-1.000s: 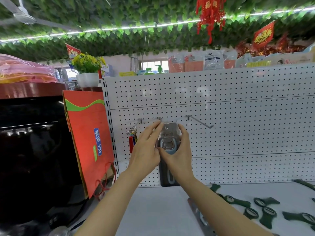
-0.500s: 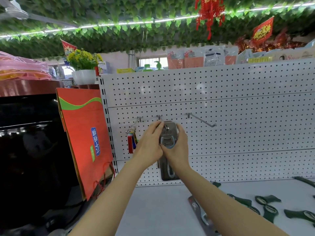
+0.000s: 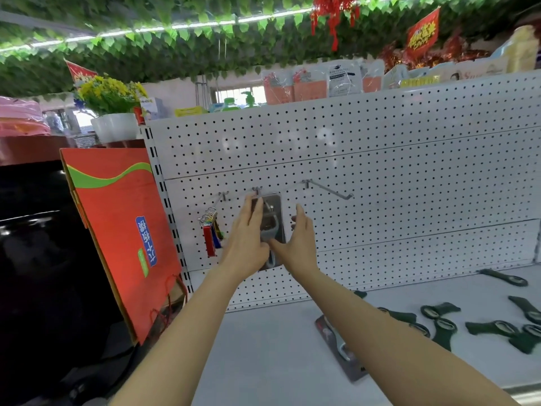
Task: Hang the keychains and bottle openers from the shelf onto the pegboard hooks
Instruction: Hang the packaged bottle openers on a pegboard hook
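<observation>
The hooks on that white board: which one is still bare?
The long hook on the right, which carries nothing. The left hook carries colourful keychains, and the middle hook carries a packaged bottle opener.

Chinese characters on the orange board's blue label (image 3: 146,245) are too blurred to read.

We see a bright, evenly lit scene: a light strip (image 3: 205,23) glows overhead among the leaves, glare spots sit on the pegboard (image 3: 409,171), and the wide lens bends the soft, blurred edges.
</observation>
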A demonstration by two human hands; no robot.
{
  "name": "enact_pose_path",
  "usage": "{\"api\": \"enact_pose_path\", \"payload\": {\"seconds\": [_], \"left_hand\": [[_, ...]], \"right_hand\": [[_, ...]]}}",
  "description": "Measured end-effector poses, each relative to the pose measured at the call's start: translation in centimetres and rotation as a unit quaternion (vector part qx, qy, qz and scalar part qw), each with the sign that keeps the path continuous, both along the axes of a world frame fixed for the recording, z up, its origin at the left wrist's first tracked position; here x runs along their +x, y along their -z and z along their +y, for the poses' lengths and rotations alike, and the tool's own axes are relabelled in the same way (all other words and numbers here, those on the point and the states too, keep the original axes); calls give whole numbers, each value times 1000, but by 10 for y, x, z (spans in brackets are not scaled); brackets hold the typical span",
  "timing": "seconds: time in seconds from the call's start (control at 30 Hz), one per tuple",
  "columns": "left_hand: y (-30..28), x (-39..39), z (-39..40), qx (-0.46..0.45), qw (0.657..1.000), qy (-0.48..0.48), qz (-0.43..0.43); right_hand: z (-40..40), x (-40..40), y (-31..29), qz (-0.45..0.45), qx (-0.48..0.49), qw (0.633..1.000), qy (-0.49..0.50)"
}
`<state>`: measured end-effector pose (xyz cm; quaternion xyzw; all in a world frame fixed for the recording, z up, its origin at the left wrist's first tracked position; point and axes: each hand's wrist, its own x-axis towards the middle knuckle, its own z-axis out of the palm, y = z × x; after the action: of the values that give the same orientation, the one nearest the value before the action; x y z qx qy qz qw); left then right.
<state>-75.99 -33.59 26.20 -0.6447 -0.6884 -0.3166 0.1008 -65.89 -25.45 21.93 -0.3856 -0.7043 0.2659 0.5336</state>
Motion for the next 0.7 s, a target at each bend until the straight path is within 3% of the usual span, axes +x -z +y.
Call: {"api": "enact_pose_path", "payload": {"seconds": [0.2, 0.33, 0.57, 0.7], "left_hand": [[36, 15, -18, 52, 995, -45, -72], [77, 45, -38, 106, 991, -62, -43], [123, 137, -16, 6, 996, 62, 59], [127, 214, 24, -43, 992, 97, 60]], "right_hand": [[1, 52, 28, -97, 48, 991, 81], [-2, 111, 50, -180, 105, 969, 131], [7, 238, 80, -296, 87, 933, 184], [15, 319, 94, -324, 59, 921, 206]]}}
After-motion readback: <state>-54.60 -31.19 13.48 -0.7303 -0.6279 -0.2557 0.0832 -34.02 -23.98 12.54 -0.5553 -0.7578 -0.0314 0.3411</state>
